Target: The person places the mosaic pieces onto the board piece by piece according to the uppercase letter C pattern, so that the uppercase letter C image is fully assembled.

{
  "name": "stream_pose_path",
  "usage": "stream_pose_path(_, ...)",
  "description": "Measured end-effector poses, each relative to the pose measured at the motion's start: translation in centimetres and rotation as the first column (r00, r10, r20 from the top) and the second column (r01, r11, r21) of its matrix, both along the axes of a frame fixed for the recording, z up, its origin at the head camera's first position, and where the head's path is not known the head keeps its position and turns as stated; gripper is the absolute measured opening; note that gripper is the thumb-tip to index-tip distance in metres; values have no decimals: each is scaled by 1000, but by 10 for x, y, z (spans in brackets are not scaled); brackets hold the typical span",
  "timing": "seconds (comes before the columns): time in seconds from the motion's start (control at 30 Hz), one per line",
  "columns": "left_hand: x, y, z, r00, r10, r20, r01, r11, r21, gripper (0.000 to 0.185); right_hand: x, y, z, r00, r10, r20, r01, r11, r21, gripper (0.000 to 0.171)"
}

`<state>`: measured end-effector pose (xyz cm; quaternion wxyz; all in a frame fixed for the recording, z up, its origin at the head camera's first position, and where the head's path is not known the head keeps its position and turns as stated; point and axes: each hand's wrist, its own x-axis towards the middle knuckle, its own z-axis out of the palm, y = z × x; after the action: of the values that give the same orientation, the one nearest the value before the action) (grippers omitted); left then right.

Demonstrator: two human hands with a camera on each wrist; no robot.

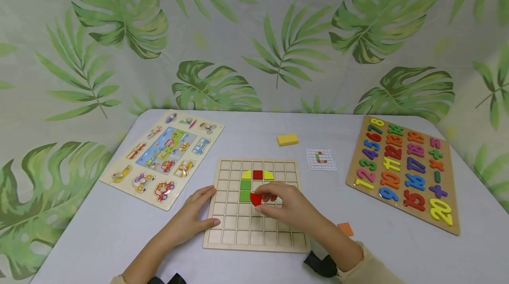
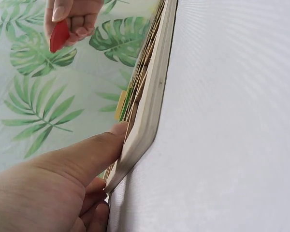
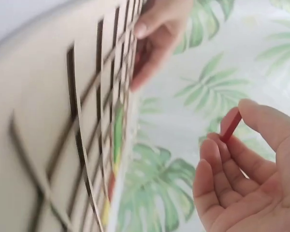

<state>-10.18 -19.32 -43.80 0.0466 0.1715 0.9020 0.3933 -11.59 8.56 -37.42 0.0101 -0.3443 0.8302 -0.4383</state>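
Observation:
A wooden grid board [image 1: 230,235] lies on the table in front of me, with a yellow, a red and two green tiles set in its upper cells. My left hand [image 1: 197,213] rests with straight fingers on the board's left edge [image 2: 145,121]. My right hand [image 1: 278,202] hovers over the board's middle and pinches a small red tile [image 1: 256,198] between thumb and fingertips; the red tile [image 2: 58,36] shows again in the left wrist view and the red tile [image 3: 230,126] edge-on in the right wrist view, near the grid board [image 3: 63,135].
A vehicle puzzle board [image 1: 119,167] lies at the left and a number puzzle board [image 1: 359,156] at the right. A yellow block [image 1: 287,139], a pattern card [image 1: 321,159] and an orange tile [image 1: 345,229] lie loose on the table. A leaf-print curtain stands behind.

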Motion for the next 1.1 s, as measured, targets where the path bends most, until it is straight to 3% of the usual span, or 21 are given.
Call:
stream_pose_path(0.17,0,0,2,1000,2,1,-2,1000,-2,79,-6,-28,-20,1000,-6,28,6,1000,13,24)
stream_pose_path(0.43,1,0,3,1000,5,2,-5,1000,-8,79,-11,-31,-41,992,-60,113,45,991,127,23)
stream_pose_path(0.7,1,0,2,1000,3,2,-3,1000,-3,78,-13,-31,-49,998,-28,59,15,978,206,24)
stream_pose_path(1.1,1,0,3,1000,8,16,-8,1000,-4,79,-14,-30,-52,997,-24,78,10,985,170,19)
